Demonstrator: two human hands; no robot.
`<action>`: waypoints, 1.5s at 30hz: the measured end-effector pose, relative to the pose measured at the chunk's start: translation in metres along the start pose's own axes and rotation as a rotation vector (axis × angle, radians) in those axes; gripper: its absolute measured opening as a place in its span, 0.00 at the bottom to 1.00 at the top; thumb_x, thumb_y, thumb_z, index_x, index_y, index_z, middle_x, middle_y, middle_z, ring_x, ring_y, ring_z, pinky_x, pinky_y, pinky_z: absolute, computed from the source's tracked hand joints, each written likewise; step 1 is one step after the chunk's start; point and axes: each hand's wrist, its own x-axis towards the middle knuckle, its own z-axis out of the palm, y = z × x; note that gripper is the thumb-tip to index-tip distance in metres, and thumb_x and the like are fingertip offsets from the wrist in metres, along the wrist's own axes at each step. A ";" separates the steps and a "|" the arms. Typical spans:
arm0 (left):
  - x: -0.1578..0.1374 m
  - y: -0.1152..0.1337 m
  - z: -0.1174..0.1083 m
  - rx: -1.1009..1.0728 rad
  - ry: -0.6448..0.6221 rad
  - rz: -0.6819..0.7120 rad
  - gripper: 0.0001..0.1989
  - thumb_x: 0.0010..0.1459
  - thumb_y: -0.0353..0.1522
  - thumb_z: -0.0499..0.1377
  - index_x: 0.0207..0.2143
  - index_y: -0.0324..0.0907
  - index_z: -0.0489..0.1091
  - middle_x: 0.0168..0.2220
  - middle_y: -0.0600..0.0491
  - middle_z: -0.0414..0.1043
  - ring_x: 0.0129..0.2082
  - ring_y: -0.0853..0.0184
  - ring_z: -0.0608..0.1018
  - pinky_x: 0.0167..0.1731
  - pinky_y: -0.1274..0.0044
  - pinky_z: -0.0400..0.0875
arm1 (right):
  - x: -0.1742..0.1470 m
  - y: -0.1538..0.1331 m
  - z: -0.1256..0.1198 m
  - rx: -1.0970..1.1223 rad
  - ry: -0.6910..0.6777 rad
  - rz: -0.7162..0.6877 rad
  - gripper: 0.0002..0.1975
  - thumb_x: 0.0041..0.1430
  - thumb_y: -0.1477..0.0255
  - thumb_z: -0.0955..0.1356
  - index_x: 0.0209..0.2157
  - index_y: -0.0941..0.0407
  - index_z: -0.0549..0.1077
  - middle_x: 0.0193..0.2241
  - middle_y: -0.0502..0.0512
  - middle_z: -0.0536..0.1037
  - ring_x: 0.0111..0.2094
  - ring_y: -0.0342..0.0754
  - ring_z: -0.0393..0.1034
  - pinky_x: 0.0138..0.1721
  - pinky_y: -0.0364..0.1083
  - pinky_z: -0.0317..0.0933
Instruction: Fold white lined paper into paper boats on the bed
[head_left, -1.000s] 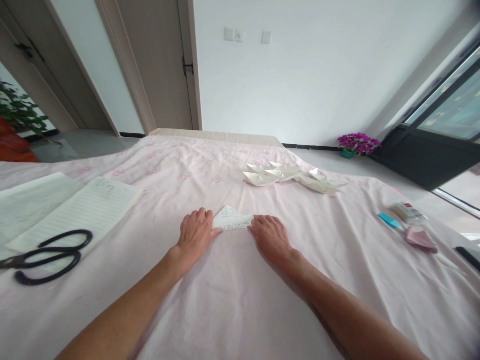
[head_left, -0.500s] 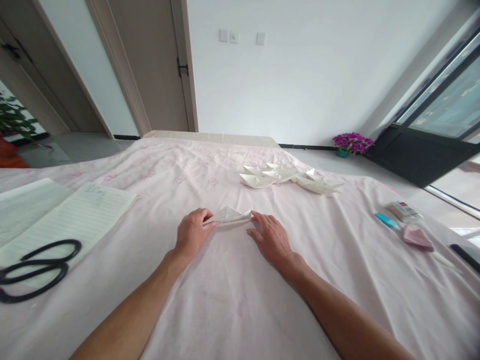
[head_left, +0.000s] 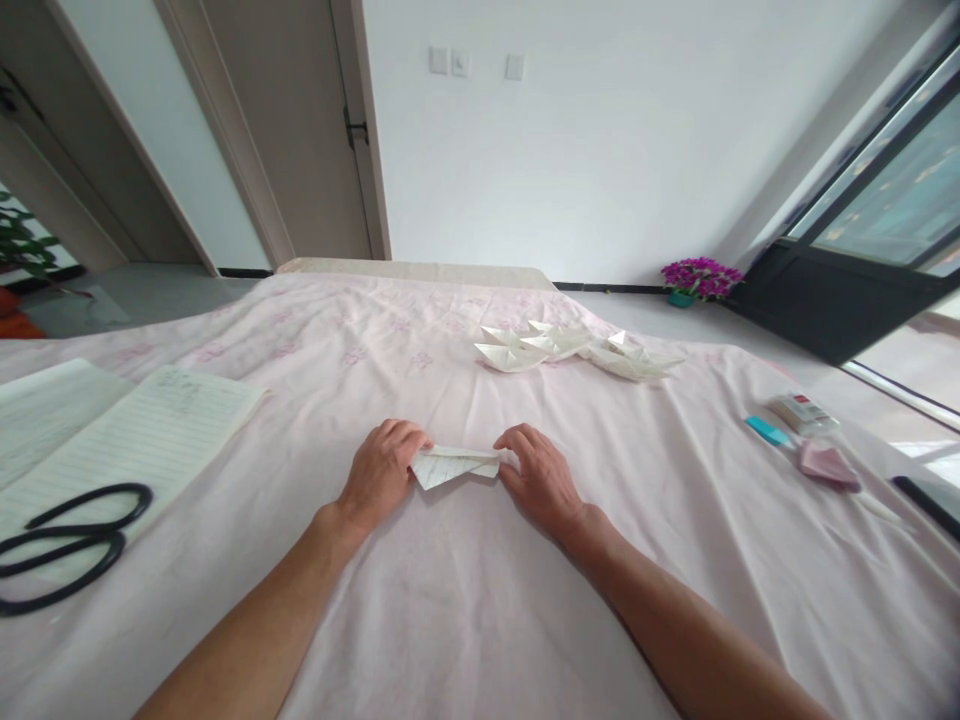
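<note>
A small folded sheet of lined paper (head_left: 455,466) is held between my two hands, just above or on the pink cloth. Its long folded band lies along the far side, and a pointed flap hangs toward me. My left hand (head_left: 382,462) pinches the left end, its thumb hidden behind the fingers. At the right end, my right hand (head_left: 541,473) grips the paper's corner between thumb and forefinger. Beyond the hands, several folded paper boats (head_left: 536,343) sit grouped on the cloth.
Black-handled scissors (head_left: 75,540) lie on an open lined notebook (head_left: 172,420) at the left. To the right are a blue eraser-like piece (head_left: 766,431), a small packet (head_left: 802,412), a pink item (head_left: 827,465) and a dark object (head_left: 926,510). The pink tablecloth (head_left: 480,620) has wrinkles.
The folded paper has been turned over: its peak pointed away from me before, and now its flap points toward me. Both hands stay at its ends. The view has shifted slightly.
</note>
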 end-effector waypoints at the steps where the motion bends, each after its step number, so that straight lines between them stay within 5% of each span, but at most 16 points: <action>1: -0.001 0.001 0.000 0.005 -0.004 -0.005 0.16 0.51 0.19 0.57 0.40 0.43 0.71 0.40 0.51 0.73 0.42 0.61 0.71 0.43 0.70 0.67 | -0.001 -0.001 0.000 0.006 0.002 -0.024 0.10 0.55 0.80 0.65 0.39 0.55 0.70 0.38 0.55 0.73 0.39 0.50 0.67 0.42 0.48 0.61; 13: -0.002 0.009 0.000 0.016 -0.021 -0.087 0.16 0.50 0.18 0.55 0.39 0.44 0.66 0.40 0.53 0.69 0.41 0.64 0.71 0.37 0.75 0.68 | -0.003 0.001 0.002 -0.020 0.044 -0.287 0.09 0.62 0.80 0.63 0.36 0.54 0.73 0.38 0.55 0.72 0.36 0.47 0.63 0.38 0.46 0.58; 19: -0.002 0.009 0.002 0.039 -0.020 -0.071 0.14 0.51 0.18 0.55 0.36 0.44 0.64 0.37 0.53 0.70 0.39 0.64 0.71 0.36 0.74 0.67 | -0.004 0.000 0.002 -0.058 0.049 -0.288 0.09 0.62 0.79 0.63 0.34 0.54 0.73 0.40 0.56 0.73 0.37 0.48 0.63 0.39 0.48 0.57; 30: -0.002 0.009 0.001 0.044 -0.022 -0.052 0.15 0.50 0.17 0.54 0.36 0.44 0.64 0.36 0.53 0.70 0.39 0.63 0.71 0.36 0.73 0.67 | -0.001 -0.005 -0.003 -0.071 -0.030 -0.196 0.12 0.66 0.75 0.62 0.44 0.51 0.75 0.47 0.57 0.74 0.46 0.51 0.66 0.45 0.51 0.58; 45: 0.001 0.007 0.002 0.083 -0.020 0.000 0.07 0.57 0.22 0.56 0.33 0.42 0.65 0.33 0.53 0.68 0.36 0.64 0.70 0.37 0.73 0.66 | 0.002 -0.006 -0.006 -0.020 -0.061 -0.168 0.08 0.66 0.75 0.63 0.41 0.54 0.73 0.42 0.56 0.77 0.42 0.50 0.67 0.43 0.49 0.58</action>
